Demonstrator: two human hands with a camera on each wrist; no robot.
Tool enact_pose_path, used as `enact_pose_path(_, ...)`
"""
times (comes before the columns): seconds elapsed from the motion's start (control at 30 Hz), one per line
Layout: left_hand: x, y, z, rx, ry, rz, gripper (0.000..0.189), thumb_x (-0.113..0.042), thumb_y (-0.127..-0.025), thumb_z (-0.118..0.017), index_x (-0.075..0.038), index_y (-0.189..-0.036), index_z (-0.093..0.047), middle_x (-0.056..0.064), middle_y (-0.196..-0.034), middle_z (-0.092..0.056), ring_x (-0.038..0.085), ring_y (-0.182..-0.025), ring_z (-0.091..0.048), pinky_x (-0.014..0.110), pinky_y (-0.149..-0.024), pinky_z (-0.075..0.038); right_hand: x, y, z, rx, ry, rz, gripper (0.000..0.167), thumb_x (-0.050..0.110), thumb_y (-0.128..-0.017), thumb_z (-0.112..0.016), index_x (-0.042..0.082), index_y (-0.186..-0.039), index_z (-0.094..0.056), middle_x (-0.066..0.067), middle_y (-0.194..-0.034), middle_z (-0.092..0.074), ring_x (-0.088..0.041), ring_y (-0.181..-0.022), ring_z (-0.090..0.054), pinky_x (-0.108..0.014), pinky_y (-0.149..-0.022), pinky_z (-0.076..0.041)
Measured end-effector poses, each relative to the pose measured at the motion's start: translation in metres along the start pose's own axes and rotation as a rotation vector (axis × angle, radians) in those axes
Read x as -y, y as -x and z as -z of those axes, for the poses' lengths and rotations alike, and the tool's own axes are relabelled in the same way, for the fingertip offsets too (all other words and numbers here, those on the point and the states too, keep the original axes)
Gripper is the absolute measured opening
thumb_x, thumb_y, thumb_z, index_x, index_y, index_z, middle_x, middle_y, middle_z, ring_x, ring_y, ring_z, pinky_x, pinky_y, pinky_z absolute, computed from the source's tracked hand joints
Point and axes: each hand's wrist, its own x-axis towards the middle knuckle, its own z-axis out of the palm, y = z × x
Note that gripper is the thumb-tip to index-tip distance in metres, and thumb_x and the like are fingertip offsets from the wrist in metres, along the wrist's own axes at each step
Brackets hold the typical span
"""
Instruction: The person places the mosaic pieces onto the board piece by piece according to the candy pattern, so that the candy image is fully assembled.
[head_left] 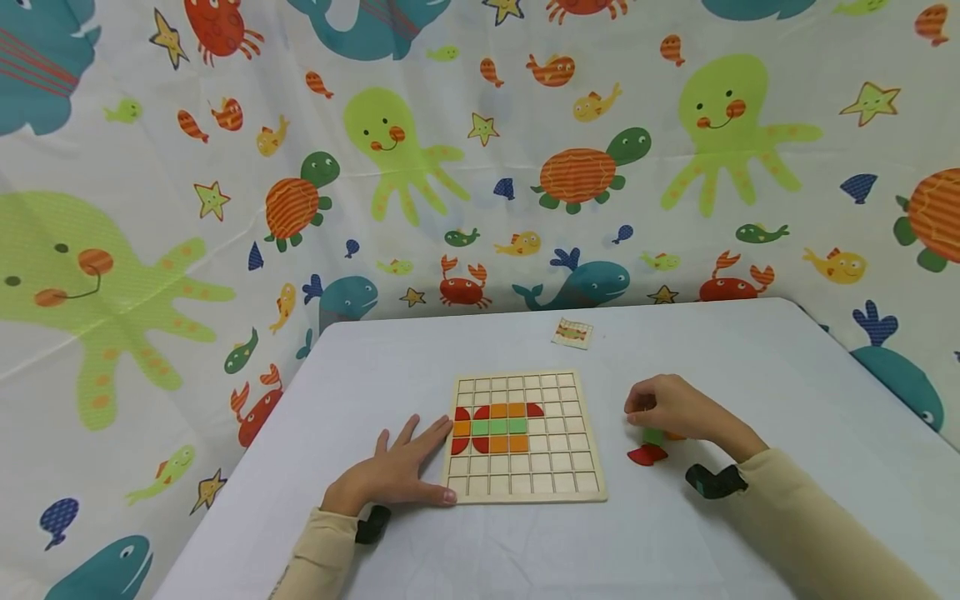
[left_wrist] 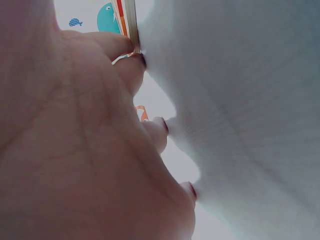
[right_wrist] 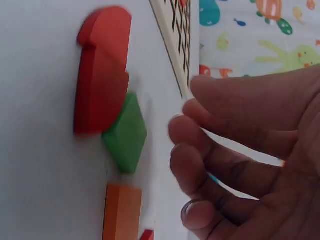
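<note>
A square wooden grid board (head_left: 562, 483) lies on the table, with several red, orange and green pieces set in its left and middle squares. My left hand (head_left: 393, 475) is spread flat at its left side, index fingertip and thumb at the edge; in the left wrist view its fingertips press the white cloth. To the right of the board, my right hand (head_left: 678, 407) hovers over loose pieces, fingers loosely bent, with nothing visible between thumb and fingertips. Below it lie red rounded pieces (right_wrist: 102, 92), a green square piece (right_wrist: 127, 134) and an orange piece (right_wrist: 122, 212).
A small pattern card (head_left: 572, 333) lies on the white table (head_left: 510, 550) beyond the board. Behind the table hangs a curtain (head_left: 495, 175) printed with sea animals. Another small red piece (right_wrist: 147, 235) shows at the bottom of the right wrist view.
</note>
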Motion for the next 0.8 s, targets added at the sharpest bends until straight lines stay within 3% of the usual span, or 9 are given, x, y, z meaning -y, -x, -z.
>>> enact_pose_path(0.37, 0.001, 0.0, -0.001, -0.003, 0.0, -0.004, 0.117, -0.059, -0.08, -0.088, -0.018, -0.172, -0.028, 0.006, -0.177, -0.023, 0.043, -0.163, 0.0, 0.074, -0.122, 0.007, -0.016, 0.011, 0.008, 0.111, 0.056, 0.012, 0.013, 0.004, -0.087, -0.082, 0.009, -0.091, -0.071, 0.002, -0.081, -0.056, -0.018, -0.081, -0.052, -0.031, -0.067, -0.047)
enact_pose_path(0.67, 0.0, 0.0, 0.0, 0.001, 0.002, -0.004, 0.116, -0.059, -0.081, -0.087, -0.018, -0.172, -0.028, 0.006, -0.177, -0.023, 0.043, -0.163, 0.0, 0.074, -0.122, 0.007, -0.014, 0.008, 0.004, 0.135, 0.059, 0.009, 0.019, 0.0, -0.088, -0.082, 0.009, -0.091, -0.066, 0.001, -0.083, -0.056, -0.018, -0.082, -0.052, -0.031, -0.069, -0.048)
enact_pose_path(0.8, 0.0, 0.001, 0.0, 0.002, 0.005, -0.003, 0.116, -0.059, -0.081, -0.087, -0.018, -0.172, -0.028, 0.006, -0.177, -0.023, 0.043, -0.163, 0.0, 0.074, -0.122, 0.007, -0.014, 0.004, 0.0, 0.106, 0.046, -0.011, 0.022, -0.003, -0.088, -0.08, 0.009, -0.093, -0.062, 0.0, -0.083, -0.056, -0.019, -0.08, -0.053, -0.031, -0.067, -0.049)
